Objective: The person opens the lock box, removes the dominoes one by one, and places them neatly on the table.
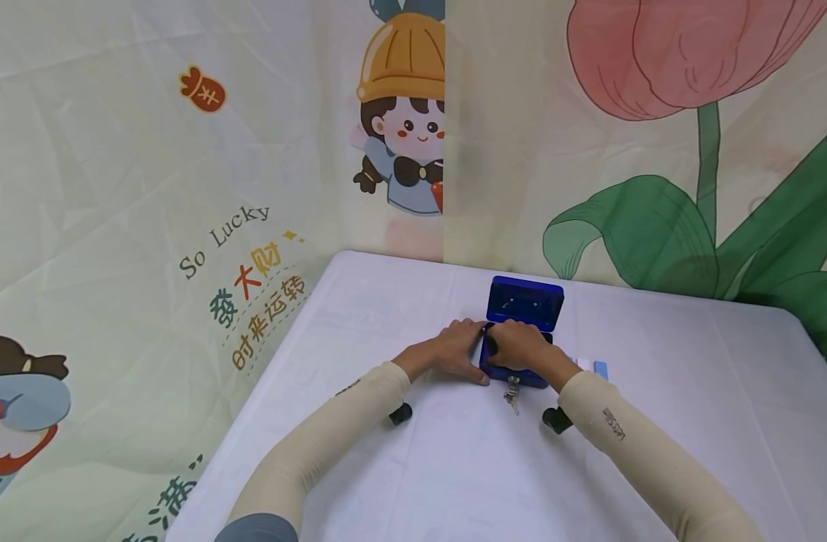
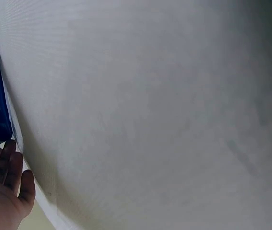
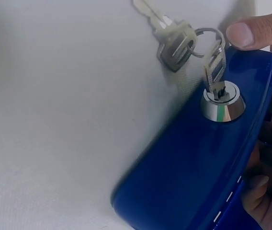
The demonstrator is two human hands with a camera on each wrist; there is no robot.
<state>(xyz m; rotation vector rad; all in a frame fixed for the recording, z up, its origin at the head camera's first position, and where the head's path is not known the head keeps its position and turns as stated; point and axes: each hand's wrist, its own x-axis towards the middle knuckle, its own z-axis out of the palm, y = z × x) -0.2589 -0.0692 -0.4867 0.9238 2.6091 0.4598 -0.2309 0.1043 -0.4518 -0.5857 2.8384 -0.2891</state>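
Note:
A blue metal cash box [image 1: 531, 378] stands on the table with its lid [image 1: 525, 303] raised. Its front lock [image 3: 223, 103] has a key in it, and a second key [image 3: 178, 48] hangs from the ring. My left hand [image 1: 459, 350] holds the left end of the box, thumb [image 3: 243, 36] at the front corner and fingers [image 2: 18, 175] towards the back one. Over the opening, my right hand [image 1: 521, 346] reaches down inside with bent fingers. Dark material shows beside its thumb; I cannot tell whether the fingers grip it.
Right of the box, partly behind my forearm, lie a white piece [image 1: 585, 363] and a blue piece [image 1: 600, 369]. The white table [image 1: 454, 467] meets a printed curtain [image 1: 501, 150] at its back edge. Black wrist cameras [image 1: 557, 419] hang under both forearms.

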